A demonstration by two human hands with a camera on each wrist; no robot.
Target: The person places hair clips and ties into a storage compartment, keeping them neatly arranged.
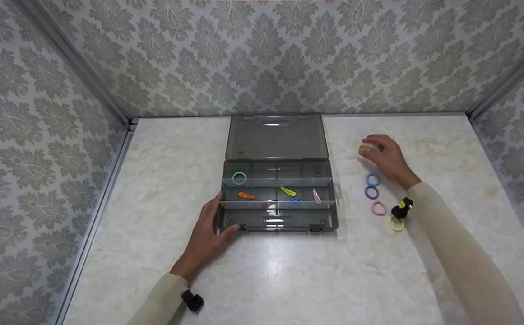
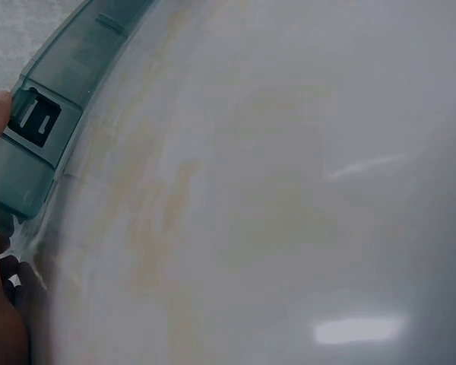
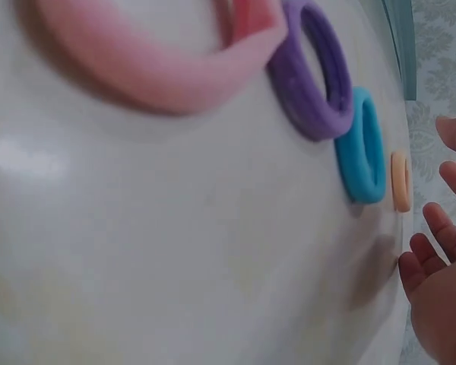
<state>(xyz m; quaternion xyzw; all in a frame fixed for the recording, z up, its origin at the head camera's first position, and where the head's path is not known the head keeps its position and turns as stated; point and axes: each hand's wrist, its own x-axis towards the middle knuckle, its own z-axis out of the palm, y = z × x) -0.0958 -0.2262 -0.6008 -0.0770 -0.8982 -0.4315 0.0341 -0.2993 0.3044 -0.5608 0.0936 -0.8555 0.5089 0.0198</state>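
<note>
Fingers (image 3: 444, 230) of the right hand (image 1: 388, 160) are parted and grasp nothing, with a peach ring (image 3: 406, 182) just beside their tips on the tabletop (image 1: 289, 280). Behind those fingertips, towards the wrist, lie a turquoise ring (image 3: 352, 167), a purple ring (image 3: 292, 84), a pink ring (image 3: 167, 84) and a yellow ring (image 1: 396, 229) (partly hidden by the wrist camera (image 1: 401, 209)). The left hand (image 1: 205, 241) grips the near corner of an opened box (image 1: 252, 220), thumb at a latch (image 2: 36, 118). Inside, beyond those fingers, are a green ring (image 1: 239, 173) and a few hair clips (image 1: 246, 195).
</note>
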